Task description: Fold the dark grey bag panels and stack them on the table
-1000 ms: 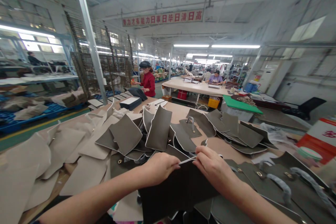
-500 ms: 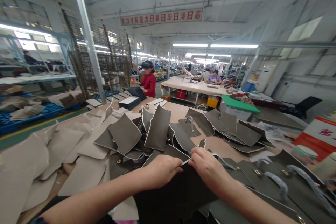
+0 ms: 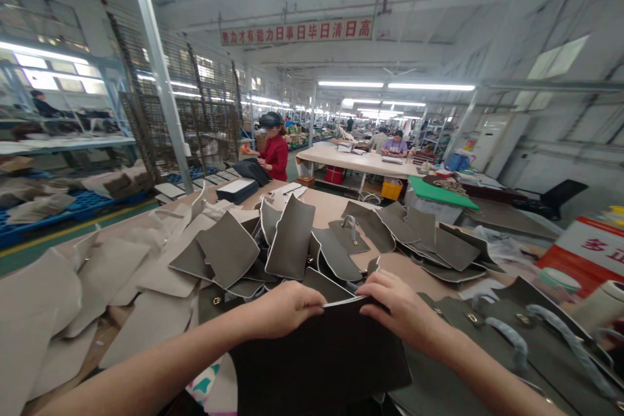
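Between my two hands is a dark olive bag panel [image 3: 322,357] with a pale edge along its top. My left hand [image 3: 287,307] pinches that edge left of its middle, thumb and fingers pressed together. On the right side of the same edge, my right hand [image 3: 397,302] grips with the thumb below and the fingers above. The panel's dark face hangs toward me. Just beyond it lies a heap of olive bag pieces [image 3: 292,237] with white edges. Near my right forearm, flat olive pieces carry wrapped handles [image 3: 509,338] and small gold fittings.
Cream bag pieces [image 3: 166,315] cover the left of the table. Farther back stands a dark stack with a white top [image 3: 237,189], near a person in red [image 3: 275,156]. An orange and white box [image 3: 585,250] and a pale bottle [image 3: 604,304] are at the right.
My hands have moved apart along the panel's edge, the left one leftward and the right one rightward. More of the panel's dark face now shows. The view has shifted slightly.
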